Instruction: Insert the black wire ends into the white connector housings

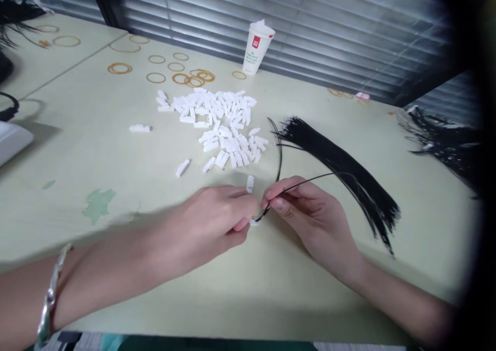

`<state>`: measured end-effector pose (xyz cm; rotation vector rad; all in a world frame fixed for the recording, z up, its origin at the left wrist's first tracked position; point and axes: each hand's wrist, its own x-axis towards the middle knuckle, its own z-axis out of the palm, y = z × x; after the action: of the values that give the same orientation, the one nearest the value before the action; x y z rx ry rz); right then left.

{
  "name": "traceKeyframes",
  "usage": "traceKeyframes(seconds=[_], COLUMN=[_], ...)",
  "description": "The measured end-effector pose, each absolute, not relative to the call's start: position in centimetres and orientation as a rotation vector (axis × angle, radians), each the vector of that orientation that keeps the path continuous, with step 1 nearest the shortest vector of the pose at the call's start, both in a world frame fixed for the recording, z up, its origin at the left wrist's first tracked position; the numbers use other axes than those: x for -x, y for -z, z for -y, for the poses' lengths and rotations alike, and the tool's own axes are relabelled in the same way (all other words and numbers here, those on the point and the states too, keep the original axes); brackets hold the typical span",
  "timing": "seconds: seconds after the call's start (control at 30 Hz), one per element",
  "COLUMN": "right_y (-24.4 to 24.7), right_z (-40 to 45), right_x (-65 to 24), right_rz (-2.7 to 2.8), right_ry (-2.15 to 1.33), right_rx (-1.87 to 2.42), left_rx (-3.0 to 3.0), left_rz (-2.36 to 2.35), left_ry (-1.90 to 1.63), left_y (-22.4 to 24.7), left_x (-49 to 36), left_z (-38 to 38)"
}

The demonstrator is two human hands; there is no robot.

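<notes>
My left hand [217, 214] is closed in a pinch around a small white plastic connector [253, 222], of which only an edge shows below the fingertips. Thin black wires [263, 214] run from that connector into my right hand [310, 217], whose thumb and forefinger pinch them close by. One wire curves up past the fingers and another slants right. A white connector [250, 184] shows just beyond my left knuckles. Farther back lies a heap of white connectors [228, 139]. To the right rests a thick bundle of black wires [341, 160] with metal-tipped ends.
Rubber bands [194, 77] are scattered along the back near a white paper cup [258, 49]. More black wires lie at the far right [445, 139] and far left [17, 10]. A white device [13, 139] stands at the left edge. Blinds [310, 31] border the table.
</notes>
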<state>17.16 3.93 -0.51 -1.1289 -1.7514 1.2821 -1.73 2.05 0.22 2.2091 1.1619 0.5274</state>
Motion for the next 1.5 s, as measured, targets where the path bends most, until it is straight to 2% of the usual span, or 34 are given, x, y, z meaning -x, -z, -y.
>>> traceKeyframes(seconds=[0.27,1.07,1.5], right_y=[0.6,0.6,2.9], right_z=[-4.1,-5.1,-6.8], right_x=[-17.0,-16.7,-15.8], right_rz=[1.825,1.622,1.662], right_ry=[-1.18,-1.408,-1.247], right_rx=[1.154,1.338,1.32], left_rx=[-2.206,-2.121,-2.093], left_rz=[-1.168,-1.132,-1.08], left_ry=[-0.531,-0.584,-0.695], left_y=[-0.2,0.3,2.0], left_x=[1.8,1.8,2.0], left_z=[-2.0,-2.4,-3.1])
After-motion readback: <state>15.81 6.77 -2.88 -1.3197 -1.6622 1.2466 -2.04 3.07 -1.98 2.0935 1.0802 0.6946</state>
